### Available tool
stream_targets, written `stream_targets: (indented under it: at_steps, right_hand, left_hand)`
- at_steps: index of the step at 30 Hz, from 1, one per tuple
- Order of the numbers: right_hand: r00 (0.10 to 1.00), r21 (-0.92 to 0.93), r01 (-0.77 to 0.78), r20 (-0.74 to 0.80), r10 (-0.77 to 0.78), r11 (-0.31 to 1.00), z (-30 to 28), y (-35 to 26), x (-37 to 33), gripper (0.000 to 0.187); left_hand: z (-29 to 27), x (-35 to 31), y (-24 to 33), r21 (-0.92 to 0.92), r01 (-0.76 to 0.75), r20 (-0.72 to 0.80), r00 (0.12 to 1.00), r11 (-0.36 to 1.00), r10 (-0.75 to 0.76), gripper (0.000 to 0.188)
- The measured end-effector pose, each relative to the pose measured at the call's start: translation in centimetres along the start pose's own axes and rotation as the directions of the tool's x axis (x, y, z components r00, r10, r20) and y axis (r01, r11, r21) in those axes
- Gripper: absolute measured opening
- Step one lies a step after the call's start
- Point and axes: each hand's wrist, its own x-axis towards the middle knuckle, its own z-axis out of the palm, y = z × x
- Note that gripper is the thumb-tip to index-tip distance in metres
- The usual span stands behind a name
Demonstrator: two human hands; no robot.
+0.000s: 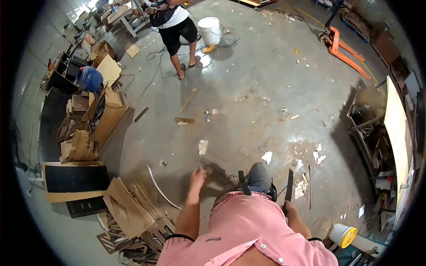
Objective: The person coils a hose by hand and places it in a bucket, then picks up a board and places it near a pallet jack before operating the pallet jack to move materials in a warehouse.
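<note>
My right hand [290, 209], low on the right by my hip, is closed around a long, dark, flat strip [289, 186] that points up and away from me. What the strip is made of does not show. My left hand [198, 178] is held out in front of me on the left, fingers curled. A small brownish patch shows at its fingertips; whether it is held or lies on the floor behind is unclear. Below, my dark trouser leg [259, 176] and one foot [233, 178] stand on the grey concrete floor [248, 137].
Cardboard sheets [128, 208] and wood scraps lean at the lower left. A blue drum [89, 79] stands beyond. Another person [177, 31] stands near a white bucket [209, 31] and cables. An orange pallet jack [346, 53] is far right; a loaded cart [368, 128] is nearer. Wood strips [189, 100] litter the floor.
</note>
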Motion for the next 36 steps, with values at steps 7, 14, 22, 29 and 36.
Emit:
stream_targets:
  at_steps: [7,14,22,29,36]
  right_hand:
    - [0.972,-0.094,0.230,-0.022,-0.233,0.969,0.1,-22.6,10.4,0.023]
    - [0.921,0.330,0.385,-0.089,-0.378,0.862,5.0,-48.5,5.8,0.027]
    - [0.778,-0.159,0.622,0.020,-0.627,0.767,11.2,-46.7,14.9,0.052]
    - [0.855,-0.201,0.495,0.282,-0.434,0.845,16.9,-41.7,6.0,0.039]
    - [0.955,-0.146,0.291,0.101,-0.278,0.945,12.6,-47.6,6.3,0.037]
  left_hand:
    - [3.1,5.2,11.4,-0.046,-0.092,-0.090,0.992,0.995,0.087,0.034]
    - [5.8,2.9,7.0,0.207,0.469,-0.102,0.883,0.858,-0.458,0.036]
    - [10.4,6.1,15.6,0.136,0.414,-0.084,0.910,0.900,-0.406,0.031]
    - [13.2,9.3,19.5,0.128,0.298,-0.065,0.954,0.946,-0.292,0.034]
    - [15.8,14.9,18.3,0.269,0.431,0.059,0.885,0.862,-0.461,0.033]
